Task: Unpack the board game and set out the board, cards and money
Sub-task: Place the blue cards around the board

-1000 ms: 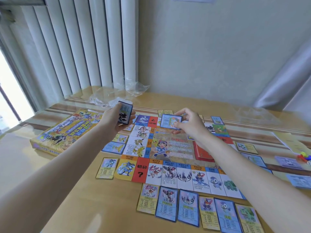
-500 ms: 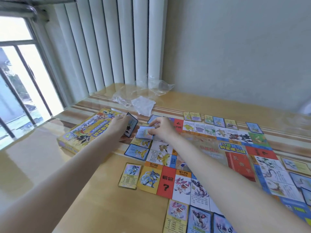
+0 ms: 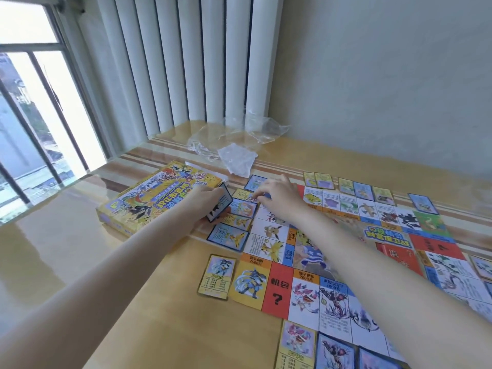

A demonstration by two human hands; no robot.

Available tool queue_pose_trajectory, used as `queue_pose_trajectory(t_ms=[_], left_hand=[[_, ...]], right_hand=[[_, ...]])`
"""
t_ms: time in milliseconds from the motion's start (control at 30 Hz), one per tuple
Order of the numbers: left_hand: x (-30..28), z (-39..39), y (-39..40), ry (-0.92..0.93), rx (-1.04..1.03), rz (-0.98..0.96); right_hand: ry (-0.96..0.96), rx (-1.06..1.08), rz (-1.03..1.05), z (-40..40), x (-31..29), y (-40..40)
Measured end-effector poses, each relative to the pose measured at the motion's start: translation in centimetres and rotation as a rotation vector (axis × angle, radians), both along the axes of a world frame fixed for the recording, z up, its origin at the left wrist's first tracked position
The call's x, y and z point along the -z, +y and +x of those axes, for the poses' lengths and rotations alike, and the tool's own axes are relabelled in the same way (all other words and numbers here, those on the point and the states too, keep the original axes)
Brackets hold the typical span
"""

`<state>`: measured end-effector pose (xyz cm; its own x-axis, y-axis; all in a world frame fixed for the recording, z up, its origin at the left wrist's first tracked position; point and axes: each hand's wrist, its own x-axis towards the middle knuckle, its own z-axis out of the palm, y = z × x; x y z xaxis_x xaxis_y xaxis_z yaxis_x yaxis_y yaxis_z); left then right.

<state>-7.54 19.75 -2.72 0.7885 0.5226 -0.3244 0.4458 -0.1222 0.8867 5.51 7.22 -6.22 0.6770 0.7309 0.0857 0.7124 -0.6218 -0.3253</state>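
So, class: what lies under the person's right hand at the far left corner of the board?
The right hand rests over the board corner; a blue-edged card peeks out beyond it. Whatever the fingers touch is covered.

Table (image 3: 80, 262): yellow wood-look top, glossy, reflected window light along its left edge. Board (image 3: 343, 235): thin printed paper, matt, lay flat. Cards (image 3: 217, 276): printed card stock, slight sheen. Box (image 3: 157, 201): printed cardboard, glossy, near the left edge. Wrap (image 3: 239, 134): clear thin plastic, crumpled, shiny, at the far edge. Blinds (image 3: 173, 62): white vertical slats, smooth, matt. Wall (image 3: 386, 75): pale, matt, faintly textured.
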Motion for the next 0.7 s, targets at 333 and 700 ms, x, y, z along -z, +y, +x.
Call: queue_pose_trajectory(t_ms=[333,700], left_hand=[[-0.1,0.8,-0.1,-0.08,0.02,0.024],[0.4,2.5,-0.7,0.057,0.212,0.428]], right_hand=[[-0.093,-0.019,-0.092,0.8,-0.5,0.5],[-0.012,-0.058,-0.092,2.1,-0.7,0.2]])
